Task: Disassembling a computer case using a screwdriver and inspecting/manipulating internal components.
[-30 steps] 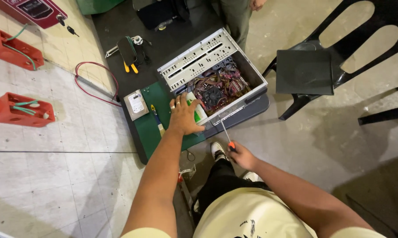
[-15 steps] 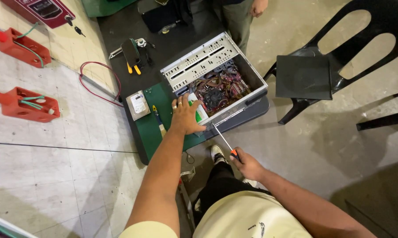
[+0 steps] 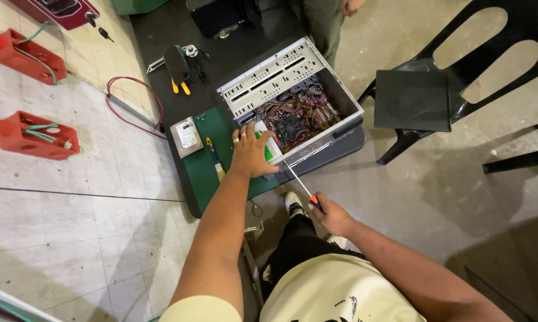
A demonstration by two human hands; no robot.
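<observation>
left hand (image 3: 251, 154) – spread flat on the near corner of the open computer case (image 3: 292, 107), on the dark worktop (image 3: 161, 89) | right hand (image 3: 331, 214) – closed around the screwdriver (image 3: 298, 182), low and just apart from the case | screwdriver tip – touches the case's front edge, beside the left hand

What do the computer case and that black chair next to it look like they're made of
The computer case looks like thin sheet metal, pale grey and matte, with punched slots and folded edges. The black chair looks like moulded plastic, one smooth, slightly glossy piece with oval cutouts in its back. Neither can be confirmed by look alone.
</observation>
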